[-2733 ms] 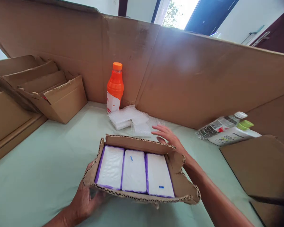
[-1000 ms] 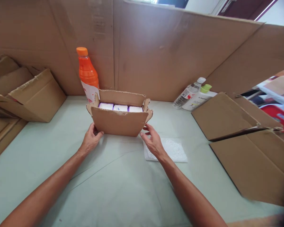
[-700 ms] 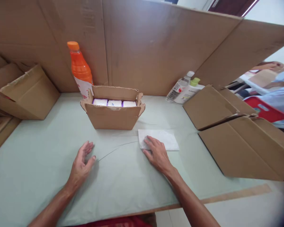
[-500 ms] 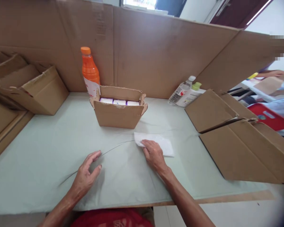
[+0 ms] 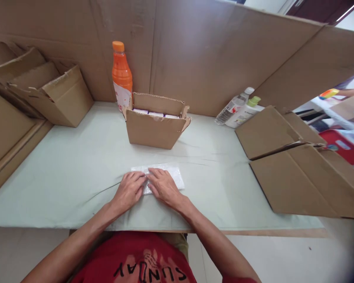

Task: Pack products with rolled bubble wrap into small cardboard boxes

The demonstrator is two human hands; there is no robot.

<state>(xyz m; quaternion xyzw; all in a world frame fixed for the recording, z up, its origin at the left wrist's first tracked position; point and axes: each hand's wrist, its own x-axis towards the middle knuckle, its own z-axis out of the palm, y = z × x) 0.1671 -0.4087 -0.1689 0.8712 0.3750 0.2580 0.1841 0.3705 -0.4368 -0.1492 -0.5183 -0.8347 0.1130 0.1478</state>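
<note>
A flat white piece (image 5: 175, 176) that looks like bubble wrap lies on the table in front of me. My left hand (image 5: 130, 189) rests palm down on its left end, fingers side by side. Beside it, my right hand (image 5: 163, 185) lies over the middle of the piece with its fingers stretched out. The fingertips of both hands nearly meet, and they cover part of the white surface. Neither hand is wrapped round anything. Just beyond stands an open cardboard box (image 5: 153, 131) with several white-topped items (image 5: 156, 114) inside.
Behind the box stands an orange drink bottle (image 5: 122, 74). A clear water bottle (image 5: 231, 108) and a white bottle with a green cap (image 5: 244, 113) lean against the cardboard wall (image 5: 200, 59). Cardboard boxes flank the table, left (image 5: 67, 98) and right (image 5: 295, 182).
The white piece has moved left and now sits before both hands. My left hand has come in from the left onto it, and my right hand has shifted left. The view has tilted down.
</note>
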